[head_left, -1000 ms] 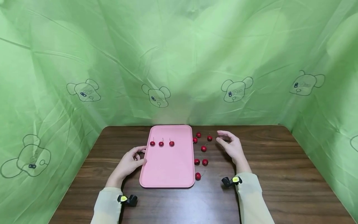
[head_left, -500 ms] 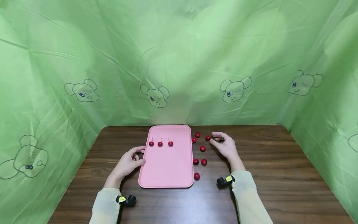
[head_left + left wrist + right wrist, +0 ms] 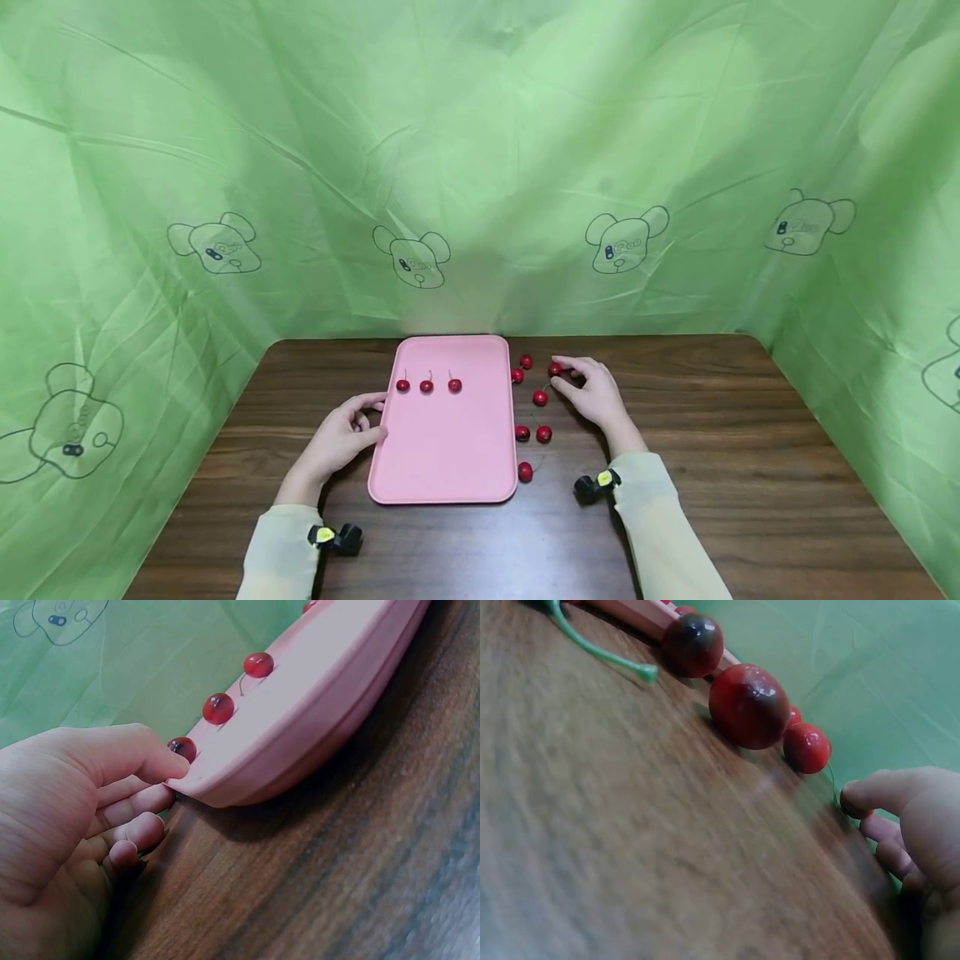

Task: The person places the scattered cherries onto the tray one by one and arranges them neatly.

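Observation:
My left hand (image 3: pixel 337 439) holds the left rim of a pink tray (image 3: pixel 448 454), the thumb on top of the edge and the other fingers beside and below it. Three red cherries (image 3: pixel 427 387) with stems stand in a row across the tray's upper part. Right of the tray, my right hand (image 3: pixel 596 396) pinches a cherry (image 3: pixel 554 369) between thumb and fingertips. In the right wrist view that cherry (image 3: pixel 852 802) is mostly covered by the thumb.
Several loose cherries lie between the tray and my right hand, among them a nearer cherry (image 3: pixel 541 398) and a front cherry (image 3: pixel 525 472). A green cloth (image 3: pixel 480 167) with bear drawings encloses the dark wooden table (image 3: pixel 712 467).
My right hand has moved left to the rearmost right cherry and closed its fingertips on it. The left hand stays at the tray rim. The head view has shifted slightly.

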A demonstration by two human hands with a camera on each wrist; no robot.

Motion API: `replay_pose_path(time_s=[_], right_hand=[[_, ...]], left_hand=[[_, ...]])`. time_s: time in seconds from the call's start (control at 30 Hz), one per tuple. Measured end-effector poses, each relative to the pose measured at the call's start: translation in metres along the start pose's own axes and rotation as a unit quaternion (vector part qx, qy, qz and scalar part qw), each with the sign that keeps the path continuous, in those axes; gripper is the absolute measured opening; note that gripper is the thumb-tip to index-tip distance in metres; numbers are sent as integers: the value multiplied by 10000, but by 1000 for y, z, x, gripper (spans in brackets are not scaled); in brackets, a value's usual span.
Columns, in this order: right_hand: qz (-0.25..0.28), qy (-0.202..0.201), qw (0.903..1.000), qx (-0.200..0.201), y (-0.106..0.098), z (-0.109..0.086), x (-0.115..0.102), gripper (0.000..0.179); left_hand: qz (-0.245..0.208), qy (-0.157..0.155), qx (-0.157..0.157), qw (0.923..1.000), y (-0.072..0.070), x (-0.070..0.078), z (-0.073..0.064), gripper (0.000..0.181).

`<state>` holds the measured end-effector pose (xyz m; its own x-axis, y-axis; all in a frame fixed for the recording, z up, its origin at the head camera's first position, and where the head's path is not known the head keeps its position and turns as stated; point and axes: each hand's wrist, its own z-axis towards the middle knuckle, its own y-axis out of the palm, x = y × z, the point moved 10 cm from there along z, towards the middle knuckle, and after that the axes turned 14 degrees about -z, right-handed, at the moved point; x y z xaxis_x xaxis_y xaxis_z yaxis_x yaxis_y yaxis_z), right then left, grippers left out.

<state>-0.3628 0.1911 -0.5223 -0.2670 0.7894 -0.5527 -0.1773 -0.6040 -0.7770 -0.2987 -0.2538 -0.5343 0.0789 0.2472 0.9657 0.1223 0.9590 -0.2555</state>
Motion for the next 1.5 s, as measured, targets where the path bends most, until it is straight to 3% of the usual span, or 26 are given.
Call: replay_pose_path(time_s=[0.27,0.53,0.83,1.5], right_hand=[[-150,-221,9996,104,1,-3,-5,35],[23,-214,9996,190,-7,-2,-5,27],[113,-190,9997,122,-5,-1,-5,28],[61,-107,9998,134,0,-1,-3,27]], left_hand=[[10,-139,-32,9999,-1,-3,-1,59],[61,0,-68,10000,3,1,2,59],[26,-182,-29,9998,2,-4,0,60],[77,-184,-17,9998,-2,-7,0,59]])
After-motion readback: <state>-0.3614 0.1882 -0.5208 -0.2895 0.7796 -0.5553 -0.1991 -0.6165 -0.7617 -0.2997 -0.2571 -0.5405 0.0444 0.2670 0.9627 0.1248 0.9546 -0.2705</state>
